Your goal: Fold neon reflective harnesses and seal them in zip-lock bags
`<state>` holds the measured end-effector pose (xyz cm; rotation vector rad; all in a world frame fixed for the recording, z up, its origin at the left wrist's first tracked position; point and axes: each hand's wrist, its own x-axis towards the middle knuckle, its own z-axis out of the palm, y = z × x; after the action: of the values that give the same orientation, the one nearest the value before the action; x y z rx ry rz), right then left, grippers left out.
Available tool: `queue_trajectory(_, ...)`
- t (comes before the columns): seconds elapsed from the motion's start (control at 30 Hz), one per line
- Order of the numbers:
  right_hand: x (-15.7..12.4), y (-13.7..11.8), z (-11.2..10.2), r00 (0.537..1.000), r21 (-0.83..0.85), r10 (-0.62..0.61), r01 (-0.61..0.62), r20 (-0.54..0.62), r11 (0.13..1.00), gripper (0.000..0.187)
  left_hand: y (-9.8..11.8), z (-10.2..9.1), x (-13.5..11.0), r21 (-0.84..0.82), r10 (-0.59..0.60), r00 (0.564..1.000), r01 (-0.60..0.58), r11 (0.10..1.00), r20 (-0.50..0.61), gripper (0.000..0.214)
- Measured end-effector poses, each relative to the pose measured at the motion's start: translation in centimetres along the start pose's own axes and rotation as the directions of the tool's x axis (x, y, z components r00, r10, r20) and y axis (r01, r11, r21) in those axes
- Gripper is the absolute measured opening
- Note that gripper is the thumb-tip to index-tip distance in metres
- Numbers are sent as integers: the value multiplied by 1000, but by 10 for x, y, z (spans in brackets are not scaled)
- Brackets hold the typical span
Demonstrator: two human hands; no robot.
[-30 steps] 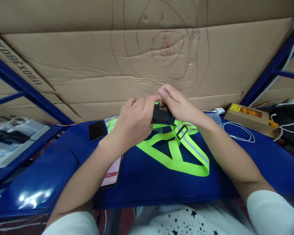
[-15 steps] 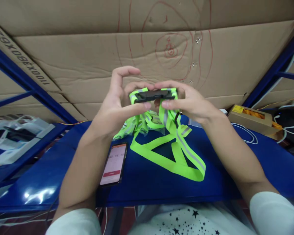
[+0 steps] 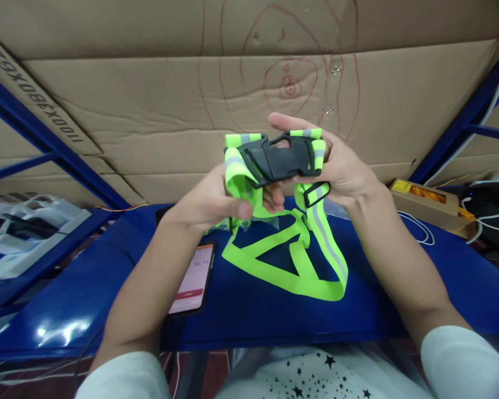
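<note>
A black plastic side-release buckle (image 3: 280, 159) is held up in front of me, its two halves meeting at a slight angle. Neon-yellow reflective strap (image 3: 324, 287) with grey stripes loops through both ends and hangs to the table. My left hand (image 3: 212, 197) is closed around the strap at the buckle's left end, thumb in front and fingertips partly hidden behind. My right hand (image 3: 343, 166) grips the buckle's right end, with most of its fingers behind it. A black strap slider (image 3: 316, 194) hangs just below the right hand.
A phone (image 3: 191, 282) showing a timer lies on the blue table (image 3: 249, 327), partly behind my left forearm. Clear plastic wrapping is behind the strap. A cardboard box (image 3: 432, 205) and white cable are at right. Marked cardboard (image 3: 149, 100) walls the back.
The buckle has tilted so its broad face shows, and it has risen slightly. My left hand has moved lower onto the strap. My right hand has turned with the buckle.
</note>
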<state>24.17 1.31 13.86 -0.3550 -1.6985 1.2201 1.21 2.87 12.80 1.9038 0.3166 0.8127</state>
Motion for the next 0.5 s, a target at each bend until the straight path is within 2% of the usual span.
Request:
queue_trajectory(0.07,-1,0,2,998,-33,-52,51,-30,998,63,3,-2,-2,-28,-50,990,55,998,131,71)
queue_trajectory(0.13,-1,0,3,995,-97,-82,76,-61,992,56,6,-1,-4,-26,-88,981,94,995,174,67)
queue_trajectory(0.17,-1,1,3,993,-129,-95,86,-68,988,54,7,0,-5,-19,-93,986,96,995,136,61)
queue_trajectory(0.23,-1,2,4,987,-187,-142,125,-80,974,47,7,6,-4,28,-51,998,52,998,-43,42)
queue_trajectory(0.27,-1,3,4,981,-215,-170,147,-92,966,44,6,9,-3,83,5,986,9,996,-164,34)
queue_trajectory(0.33,0,7,4,969,-269,-208,167,-132,949,43,3,15,1,219,162,924,-88,972,-346,35)
queue_trajectory(0.4,1,12,5,962,-304,-220,162,-164,939,43,-3,20,6,268,245,894,-148,952,-376,49)
queue_trajectory(0.5,6,23,5,961,-353,-221,151,-167,923,38,-13,29,13,169,201,913,-148,974,-355,61)
